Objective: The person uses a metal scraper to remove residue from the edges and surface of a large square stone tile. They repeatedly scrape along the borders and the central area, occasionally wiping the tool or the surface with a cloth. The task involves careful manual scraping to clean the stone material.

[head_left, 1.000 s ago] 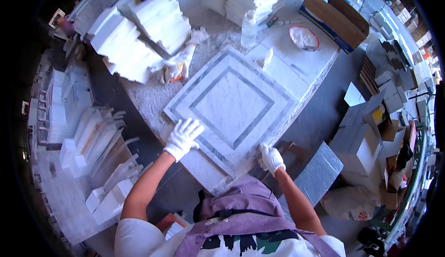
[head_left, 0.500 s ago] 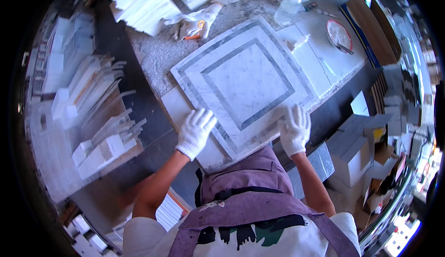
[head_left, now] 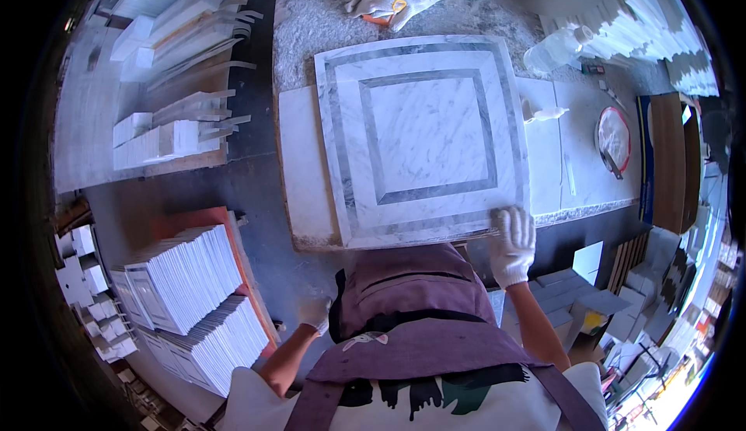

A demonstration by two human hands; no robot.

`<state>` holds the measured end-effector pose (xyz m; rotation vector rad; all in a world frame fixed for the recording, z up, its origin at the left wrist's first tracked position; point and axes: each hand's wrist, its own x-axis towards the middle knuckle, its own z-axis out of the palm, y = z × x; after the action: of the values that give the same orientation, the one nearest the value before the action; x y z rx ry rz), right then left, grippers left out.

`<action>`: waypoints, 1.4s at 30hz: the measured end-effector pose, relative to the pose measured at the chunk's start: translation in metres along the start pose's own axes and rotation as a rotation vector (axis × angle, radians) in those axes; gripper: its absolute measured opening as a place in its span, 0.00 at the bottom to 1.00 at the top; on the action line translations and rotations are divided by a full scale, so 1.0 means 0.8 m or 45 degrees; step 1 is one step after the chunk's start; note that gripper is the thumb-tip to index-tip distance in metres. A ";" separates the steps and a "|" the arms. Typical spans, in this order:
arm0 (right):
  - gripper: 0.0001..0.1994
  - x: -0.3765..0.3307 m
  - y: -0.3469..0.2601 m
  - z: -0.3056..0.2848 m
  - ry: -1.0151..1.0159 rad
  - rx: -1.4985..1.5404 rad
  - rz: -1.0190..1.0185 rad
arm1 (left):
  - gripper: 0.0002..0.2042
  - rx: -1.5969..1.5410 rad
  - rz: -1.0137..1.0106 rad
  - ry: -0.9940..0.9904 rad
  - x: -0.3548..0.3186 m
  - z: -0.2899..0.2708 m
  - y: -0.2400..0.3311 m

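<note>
Clearly, right hand at marble panel.

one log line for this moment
patterned panel: on table | left hand: beside apron | right hand: at panel's near-right corner

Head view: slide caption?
Gloved right hand at the near right corner of a grey-banded white panel; blurred left hand beside the purple apron.

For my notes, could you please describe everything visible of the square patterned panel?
The panel is pale with grey veins, like marble. Two darker square bands, one inside the other, frame its middle. It lies face up on the table, near edge along the table's front. The right hand seems to touch its near right corner.
</note>
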<state>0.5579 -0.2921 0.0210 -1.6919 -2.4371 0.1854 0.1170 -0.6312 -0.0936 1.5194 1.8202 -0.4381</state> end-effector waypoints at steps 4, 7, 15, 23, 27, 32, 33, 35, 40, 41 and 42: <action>0.34 -0.028 0.048 -0.002 -0.051 0.004 0.133 | 0.18 -0.033 -0.384 -0.194 0.031 0.143 0.028; 0.33 -0.025 0.055 0.003 -0.068 -0.020 0.171 | 0.19 -0.238 -0.495 -0.296 0.049 0.154 0.079; 0.32 -0.016 0.047 -0.020 -0.164 -0.003 0.201 | 0.23 -0.440 -0.412 -0.254 0.095 0.087 0.109; 0.33 -0.067 0.107 0.072 -0.067 -0.124 0.069 | 0.27 -0.535 -0.284 -0.203 0.193 -0.114 0.110; 0.35 -0.016 0.045 -0.019 -0.134 0.029 0.222 | 0.29 -0.598 -0.229 -0.207 0.180 -0.170 0.115; 0.33 -0.041 0.078 0.016 -0.077 0.151 0.217 | 0.31 -0.635 -0.137 -0.244 0.162 -0.211 0.114; 0.33 -0.055 0.091 0.031 -0.070 0.208 0.215 | 0.32 -0.640 -0.130 -0.253 0.154 -0.212 0.113; 0.32 -0.090 0.120 0.062 -0.071 0.332 0.252 | 0.33 -0.650 -0.102 -0.276 0.141 -0.214 0.115; 0.27 -0.048 0.018 -0.066 -0.611 0.468 0.763 | 0.35 -0.636 -0.006 -0.298 0.140 -0.202 0.145; 0.25 -0.044 0.011 -0.056 -0.824 0.457 0.722 | 0.36 -0.610 0.014 -0.302 0.144 -0.191 0.159; 0.24 -0.040 0.009 -0.045 -1.028 0.440 0.695 | 0.36 -0.585 0.046 -0.294 0.151 -0.190 0.175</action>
<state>0.5832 -0.3195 0.0526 -2.3524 -2.0574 1.5127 0.1976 -0.4104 -0.0493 1.1333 1.5754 -0.1525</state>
